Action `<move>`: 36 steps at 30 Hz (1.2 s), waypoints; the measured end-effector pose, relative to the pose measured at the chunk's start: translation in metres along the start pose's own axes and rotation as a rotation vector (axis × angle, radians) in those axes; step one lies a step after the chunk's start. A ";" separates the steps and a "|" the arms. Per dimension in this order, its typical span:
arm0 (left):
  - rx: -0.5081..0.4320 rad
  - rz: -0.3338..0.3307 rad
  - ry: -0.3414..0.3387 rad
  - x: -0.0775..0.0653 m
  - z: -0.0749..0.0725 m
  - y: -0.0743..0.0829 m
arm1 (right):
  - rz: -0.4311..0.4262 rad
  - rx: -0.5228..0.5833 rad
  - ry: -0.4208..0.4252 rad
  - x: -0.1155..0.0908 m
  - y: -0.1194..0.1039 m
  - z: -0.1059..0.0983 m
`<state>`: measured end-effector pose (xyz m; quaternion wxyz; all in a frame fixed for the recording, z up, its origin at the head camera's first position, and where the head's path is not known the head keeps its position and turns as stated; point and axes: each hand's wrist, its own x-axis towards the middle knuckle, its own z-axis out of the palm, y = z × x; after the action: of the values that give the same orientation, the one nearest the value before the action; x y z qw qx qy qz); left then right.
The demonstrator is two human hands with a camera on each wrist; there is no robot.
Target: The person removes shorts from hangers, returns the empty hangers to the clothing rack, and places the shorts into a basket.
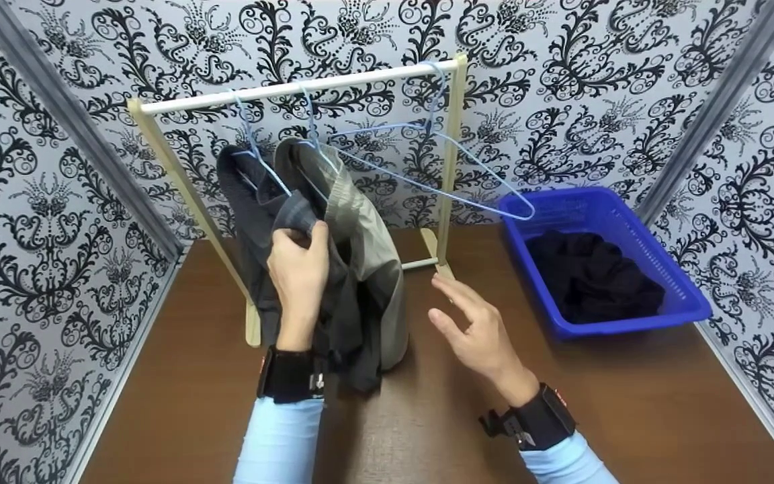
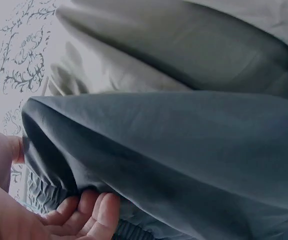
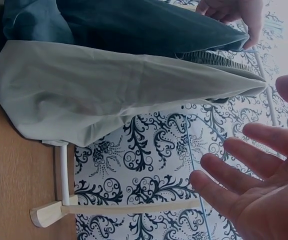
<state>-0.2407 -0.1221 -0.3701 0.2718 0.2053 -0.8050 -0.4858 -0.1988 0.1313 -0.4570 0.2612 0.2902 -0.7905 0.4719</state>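
Dark grey pants (image 1: 246, 215) with a gathered elastic waistband hang from a light blue wire hanger (image 1: 271, 173) on the rack. My left hand (image 1: 299, 269) pinches their near waistband edge between thumb and fingers; in the left wrist view the fingers curl at the dark cloth (image 2: 159, 135). Right beside them, beige pants (image 1: 367, 235) hang on a second blue hanger (image 1: 312, 121). My right hand (image 1: 478, 329) is held in the air to the right of the clothes, fingers spread and nothing in it; the right wrist view shows its palm (image 3: 269, 205).
A bare blue hanger (image 1: 474, 198) hangs at the right end of the rack's white rod (image 1: 373, 79), reaching over the rim of a blue plastic basket (image 1: 686, 306). Dark crumpled cloth (image 1: 595, 275) lies in the basket. Wooden rack feet (image 1: 252, 326) stand on the brown table (image 1: 179, 376); patterned walls enclose it.
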 end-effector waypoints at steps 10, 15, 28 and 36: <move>-0.090 0.087 -0.091 0.013 -0.011 0.003 | -0.008 -0.001 -0.005 -0.003 0.000 0.003; -0.304 0.125 -0.188 0.015 -0.015 0.002 | 0.000 0.005 -0.008 -0.003 -0.001 0.003; -0.703 0.074 -0.298 0.011 -0.015 0.003 | -0.003 0.005 -0.009 -0.003 -0.004 0.002; -0.742 0.112 -0.322 0.004 -0.018 0.013 | -0.001 0.012 -0.002 -0.002 -0.004 0.001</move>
<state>-0.2335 -0.1310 -0.3501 0.2240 -0.0297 -0.6174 -0.7535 -0.1951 0.1298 -0.4565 0.2590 0.2926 -0.7878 0.4761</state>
